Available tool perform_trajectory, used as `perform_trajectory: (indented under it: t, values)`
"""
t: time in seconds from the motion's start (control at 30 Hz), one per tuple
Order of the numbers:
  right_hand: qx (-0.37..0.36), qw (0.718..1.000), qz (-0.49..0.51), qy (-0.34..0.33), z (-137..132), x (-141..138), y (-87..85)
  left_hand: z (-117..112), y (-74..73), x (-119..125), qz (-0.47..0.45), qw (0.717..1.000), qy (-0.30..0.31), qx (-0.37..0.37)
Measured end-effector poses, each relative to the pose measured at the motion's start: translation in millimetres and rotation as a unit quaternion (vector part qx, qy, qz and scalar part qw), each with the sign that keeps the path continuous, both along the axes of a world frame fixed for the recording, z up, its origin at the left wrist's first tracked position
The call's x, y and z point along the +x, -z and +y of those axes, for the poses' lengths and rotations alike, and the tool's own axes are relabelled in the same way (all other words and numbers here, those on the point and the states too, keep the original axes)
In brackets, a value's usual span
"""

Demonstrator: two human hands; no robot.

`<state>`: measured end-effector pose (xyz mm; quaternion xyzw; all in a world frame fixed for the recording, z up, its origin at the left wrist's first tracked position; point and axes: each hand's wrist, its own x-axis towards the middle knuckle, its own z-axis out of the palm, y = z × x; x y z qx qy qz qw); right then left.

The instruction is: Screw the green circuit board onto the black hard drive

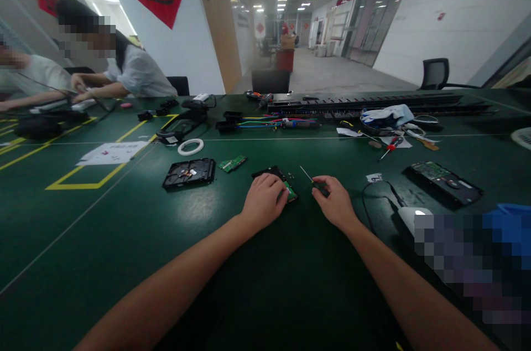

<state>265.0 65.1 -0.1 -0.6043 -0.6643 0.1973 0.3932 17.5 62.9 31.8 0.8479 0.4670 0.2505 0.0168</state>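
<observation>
The left hand curls over a hard drive, its grip unclear. The right hand pinches a screwdriver.

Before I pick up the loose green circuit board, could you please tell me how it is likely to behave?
The green circuit board looks thin, so it is probably light yet stiff. Its uncovered surface suggests it could be damaged by rough handling. Lying flat on the table, it would likely slide rather than roll.
</observation>
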Motion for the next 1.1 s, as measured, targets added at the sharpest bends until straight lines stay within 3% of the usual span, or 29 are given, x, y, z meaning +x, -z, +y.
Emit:
perform_trajectory:
  t: [0.23, 0.5, 0.73, 1.1]
  values:
    - [-0.002, 1.000, 0.014, 0.007, 2.6, 2.7, 5.3, 72.9, -34.8, 46.2, 0.176, 0.979, -0.038, -0.094]
    - [-0.024, 0.998, 0.054, 0.011, 2.7, 4.3, 7.4, 115.5, -45.8, 63.9, 0.264, 0.943, 0.022, -0.202]
    - [-0.046, 0.991, 0.124, 0.015, 2.9, 4.8, 9.6, 135.2, -45.3, 60.3, 0.272, 0.924, 0.084, -0.255]
    - [-0.059, 0.989, 0.135, 0.023, 3.1, 3.5, 10.5, 139.6, -33.2, 62.7, 0.221, 0.929, 0.138, -0.262]
